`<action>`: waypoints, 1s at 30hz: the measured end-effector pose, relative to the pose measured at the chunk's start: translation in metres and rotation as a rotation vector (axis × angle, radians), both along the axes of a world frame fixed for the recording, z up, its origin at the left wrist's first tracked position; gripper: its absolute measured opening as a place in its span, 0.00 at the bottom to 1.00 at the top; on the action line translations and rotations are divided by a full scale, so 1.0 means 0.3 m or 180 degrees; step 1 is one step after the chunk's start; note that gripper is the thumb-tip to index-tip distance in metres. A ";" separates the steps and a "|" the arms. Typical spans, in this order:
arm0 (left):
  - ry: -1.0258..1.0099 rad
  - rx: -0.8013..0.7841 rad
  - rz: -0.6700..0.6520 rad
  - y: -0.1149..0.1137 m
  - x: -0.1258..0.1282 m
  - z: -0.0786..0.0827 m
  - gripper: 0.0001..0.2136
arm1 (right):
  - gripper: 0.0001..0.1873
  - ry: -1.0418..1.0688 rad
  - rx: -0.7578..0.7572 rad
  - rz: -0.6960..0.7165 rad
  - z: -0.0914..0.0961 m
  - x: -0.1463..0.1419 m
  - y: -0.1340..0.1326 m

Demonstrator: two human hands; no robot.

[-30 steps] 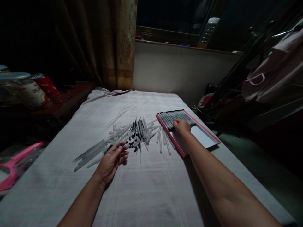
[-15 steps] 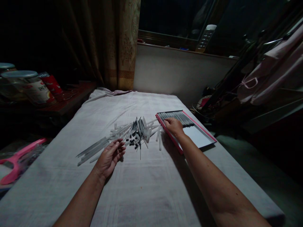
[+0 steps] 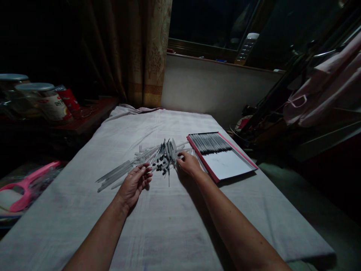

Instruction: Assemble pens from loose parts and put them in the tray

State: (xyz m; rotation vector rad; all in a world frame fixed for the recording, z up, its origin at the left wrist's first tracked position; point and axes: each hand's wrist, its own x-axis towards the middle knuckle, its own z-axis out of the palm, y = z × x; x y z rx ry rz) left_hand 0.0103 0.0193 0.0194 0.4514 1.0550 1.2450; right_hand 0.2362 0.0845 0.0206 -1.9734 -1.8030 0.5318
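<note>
Dimly lit, one pale cloth-covered table (image 3: 169, 233) filling the lower and middle frame. Behind, at upper centre, one pale wall (image 3: 214, 86), one dark window (image 3: 208, 22) above, one patterned curtain (image 3: 153, 56) to its left; pink fabric (image 3: 318, 86) hanging at far right. Right of centre, one shallow box (image 3: 205, 161) with pink sides, holding one row of clear tubes (image 3: 210, 143) with dark ends, too tightly packed to count, white base showing below. Mid-frame, one loose heap (image 3: 169, 150) of similar tubes, too tangled to count, several longer pieces (image 3: 115, 175) side by side at its left. Two hands: right hand (image 3: 188, 163) at the heap's right edge, fingers bent inward towards the thumb; left hand (image 3: 135, 184) at the lower left edge, fingers loosely curled. Cannot tell whether gripping anything with either. Two lidded jars (image 3: 55, 105) at left, one pink handle (image 3: 26, 188) below, one bottle (image 3: 246, 49) at upper right. Smallest, between the hands, many short black pieces (image 3: 160, 165), too small to count.
</note>
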 end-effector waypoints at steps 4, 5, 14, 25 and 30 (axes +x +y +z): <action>0.0083 0.0034 -0.0028 0.005 -0.006 -0.006 0.06 | 0.14 0.0413 -0.0020 -0.0144 -0.013 -0.002 0.011; 0.0159 0.0100 -0.0055 0.007 -0.009 -0.013 0.06 | 0.13 0.0579 -0.0027 -0.0155 -0.015 0.000 0.008; 0.2856 0.1391 -0.0425 0.008 0.034 -0.112 0.18 | 0.22 0.2746 0.0055 0.0143 -0.032 0.058 -0.140; 0.5398 0.1651 -0.1113 0.082 0.202 -0.038 0.08 | 0.17 0.2056 0.1813 0.0158 -0.107 0.095 -0.145; 0.5904 0.1449 -0.1295 0.108 0.219 -0.014 0.10 | 0.14 0.1469 0.2038 0.0157 -0.104 0.097 -0.141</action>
